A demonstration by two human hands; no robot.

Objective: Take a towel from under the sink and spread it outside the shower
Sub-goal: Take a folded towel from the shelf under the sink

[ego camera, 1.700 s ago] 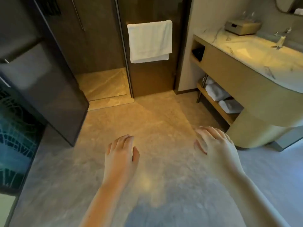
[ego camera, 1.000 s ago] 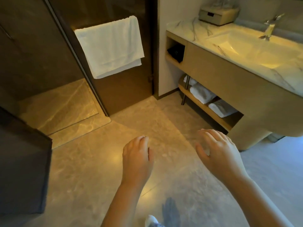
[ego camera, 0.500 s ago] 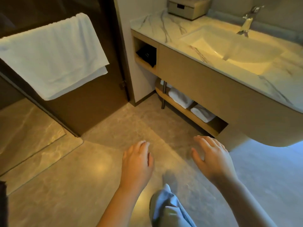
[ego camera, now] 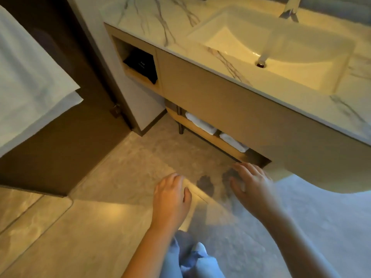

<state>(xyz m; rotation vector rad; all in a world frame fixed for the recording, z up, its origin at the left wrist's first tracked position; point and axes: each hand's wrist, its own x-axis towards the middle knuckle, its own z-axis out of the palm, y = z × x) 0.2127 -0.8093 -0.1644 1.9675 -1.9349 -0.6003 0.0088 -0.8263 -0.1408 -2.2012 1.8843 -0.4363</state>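
Note:
Two folded white towels lie on the low wooden shelf (ego camera: pixel 202 135) under the sink: one further left (ego camera: pixel 200 123), one nearer (ego camera: pixel 232 141). The vanity front hides most of both. My left hand (ego camera: pixel 170 199) hovers palm down over the floor, fingers apart, holding nothing. My right hand (ego camera: pixel 251 187) is held out just below the shelf's near end, fingers spread and empty, a short way from the nearer towel. The sink basin (ego camera: pixel 281 49) sits in the marble counter above.
A large white towel (ego camera: pixel 26 93) hangs on the dark shower door at the left. A black item (ego camera: pixel 142 65) sits in the vanity's open niche. The shower's stone threshold (ego camera: pixel 30 215) is at lower left. My blue trouser leg (ego camera: pixel 190 259) shows at the bottom.
I have stepped closer to the vanity and the view has swung right. Both hands have moved toward the shelf under the sink, the right one nearly reaching its near end.

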